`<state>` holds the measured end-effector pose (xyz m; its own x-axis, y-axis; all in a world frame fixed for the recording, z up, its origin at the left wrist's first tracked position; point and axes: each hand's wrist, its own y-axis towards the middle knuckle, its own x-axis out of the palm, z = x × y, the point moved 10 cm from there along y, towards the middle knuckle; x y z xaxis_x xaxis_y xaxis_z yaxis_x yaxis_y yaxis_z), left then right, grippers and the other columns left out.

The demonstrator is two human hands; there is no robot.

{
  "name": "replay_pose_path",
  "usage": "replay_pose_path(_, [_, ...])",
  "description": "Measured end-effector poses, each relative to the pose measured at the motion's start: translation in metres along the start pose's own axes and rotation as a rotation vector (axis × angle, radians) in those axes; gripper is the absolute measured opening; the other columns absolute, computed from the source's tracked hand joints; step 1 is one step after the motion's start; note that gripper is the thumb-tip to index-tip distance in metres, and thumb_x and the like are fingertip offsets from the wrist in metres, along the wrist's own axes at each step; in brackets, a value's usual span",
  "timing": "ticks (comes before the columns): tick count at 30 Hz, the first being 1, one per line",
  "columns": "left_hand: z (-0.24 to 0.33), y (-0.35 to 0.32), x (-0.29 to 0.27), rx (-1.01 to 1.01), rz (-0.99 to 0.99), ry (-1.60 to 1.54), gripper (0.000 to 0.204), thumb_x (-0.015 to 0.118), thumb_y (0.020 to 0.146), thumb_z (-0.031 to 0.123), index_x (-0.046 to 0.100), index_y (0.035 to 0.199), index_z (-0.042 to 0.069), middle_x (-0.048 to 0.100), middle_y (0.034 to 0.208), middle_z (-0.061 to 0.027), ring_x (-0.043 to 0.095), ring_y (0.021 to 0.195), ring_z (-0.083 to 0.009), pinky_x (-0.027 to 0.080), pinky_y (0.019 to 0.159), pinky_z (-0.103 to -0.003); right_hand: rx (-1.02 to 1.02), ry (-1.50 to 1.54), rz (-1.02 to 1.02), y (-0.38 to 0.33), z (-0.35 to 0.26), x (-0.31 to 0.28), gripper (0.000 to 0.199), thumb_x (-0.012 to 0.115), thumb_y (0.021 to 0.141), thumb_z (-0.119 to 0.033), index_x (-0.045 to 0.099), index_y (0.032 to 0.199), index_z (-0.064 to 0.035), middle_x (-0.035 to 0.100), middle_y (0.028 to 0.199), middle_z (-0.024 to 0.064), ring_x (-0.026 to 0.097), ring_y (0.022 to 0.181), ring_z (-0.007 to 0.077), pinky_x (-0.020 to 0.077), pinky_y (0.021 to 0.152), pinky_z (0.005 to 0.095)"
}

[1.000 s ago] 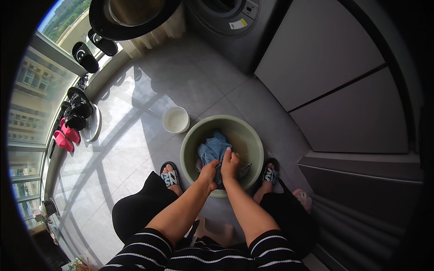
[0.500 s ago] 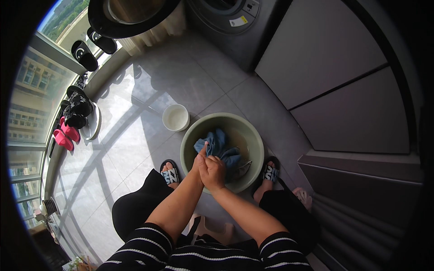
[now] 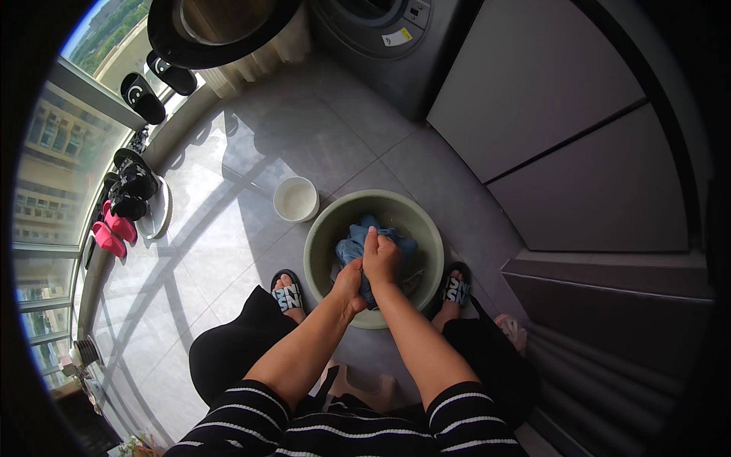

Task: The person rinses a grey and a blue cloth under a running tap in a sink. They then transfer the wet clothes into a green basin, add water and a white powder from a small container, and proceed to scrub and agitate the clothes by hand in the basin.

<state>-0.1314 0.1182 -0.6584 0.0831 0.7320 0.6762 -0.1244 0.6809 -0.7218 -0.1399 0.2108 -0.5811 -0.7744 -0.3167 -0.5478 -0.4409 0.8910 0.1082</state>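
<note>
A green round basin (image 3: 320,228) stands on the grey tiled floor between my feet. A wet blue cloth (image 3: 354,247) lies bunched inside it. My right hand (image 3: 381,259) is clenched on the upper part of the cloth, over the middle of the basin. Just below and to the left, my left hand (image 3: 349,283) grips the lower end of the same cloth near the basin's near rim. Both forearms reach in from the lower edge, with striped sleeves at the elbows.
A small white bucket (image 3: 295,199) sits left of the basin. A washing machine (image 3: 381,30) and grey cabinets (image 3: 579,137) stand behind and to the right. Pink and black slippers (image 3: 122,206) lie by the window at left. My feet wear black sandals (image 3: 288,293).
My hands pulled back toward me with the cloth half a second ago, then the right hand pushed forward again over the basin's middle. The cloth shifted with them.
</note>
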Motion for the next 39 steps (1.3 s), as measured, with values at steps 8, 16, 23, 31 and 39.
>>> replay_pose_path(8, [0.027, 0.007, 0.011, 0.305, -0.63, -0.531, 0.033, 0.036, 0.096, 0.032, 0.059, 0.098, 0.008, 0.059, 0.085, -0.0048, 0.058, 0.079, -0.0182, 0.048, 0.071, -0.031, -0.267, 0.173, -0.108, -0.055, -0.059, 0.003, 0.035, 0.057, 0.087, -0.018, 0.049, 0.056, -0.0029, 0.054, 0.059, 0.0179, 0.054, 0.056, 0.0377, 0.0409, 0.051, 0.0443])
replay_pose_path(16, [0.02, 0.009, -0.005, 0.116, -0.248, -0.223, 0.03, 0.035, 0.095, 0.029, 0.059, 0.095, 0.01, 0.058, 0.075, -0.003, 0.056, 0.062, -0.0206, 0.049, 0.062, -0.034, -0.256, 0.064, -0.025, -0.037, -0.05, -0.013, 0.036, 0.056, 0.087, -0.021, 0.054, 0.055, -0.0038, 0.057, 0.059, 0.0153, 0.056, 0.057, 0.0361, 0.0424, 0.053, 0.0463])
replay_pose_path(23, [-0.005, -0.013, 0.023, -0.014, -0.058, 0.015, 0.029, 0.044, 0.091, 0.027, 0.06, 0.102, 0.006, 0.064, 0.102, -0.0117, 0.062, 0.09, -0.0265, 0.049, 0.086, -0.04, 0.174, 0.001, 0.061, 0.019, 0.033, -0.016, 0.046, 0.051, 0.091, -0.031, 0.055, 0.062, 0.0036, 0.054, 0.059, 0.022, 0.051, 0.054, 0.0391, 0.0387, 0.051, 0.0439])
replay_pose_path(31, [0.077, -0.004, -0.001, 0.023, -0.122, -0.152, 0.039, 0.052, 0.088, 0.037, 0.061, 0.104, 0.002, 0.063, 0.109, -0.0153, 0.059, 0.1, -0.0316, 0.043, 0.094, -0.047, 0.63, 0.486, -0.086, 0.036, 0.122, -0.058, 0.063, 0.052, 0.088, -0.054, 0.06, 0.107, 0.0053, 0.061, 0.103, 0.0127, 0.053, 0.101, 0.0198, 0.0408, 0.087, 0.0304])
replay_pose_path(39, [0.101, 0.003, -0.046, 0.275, -0.067, -0.254, 0.047, 0.049, 0.091, 0.044, 0.057, 0.115, 0.004, 0.059, 0.119, -0.0123, 0.053, 0.112, -0.031, 0.034, 0.103, -0.048, 0.377, 0.331, -0.879, 0.002, 0.034, -0.032, 0.041, 0.076, 0.07, -0.019, 0.061, 0.098, 0.005, 0.062, 0.086, 0.0086, 0.056, 0.081, 0.0161, 0.0442, 0.076, 0.0268])
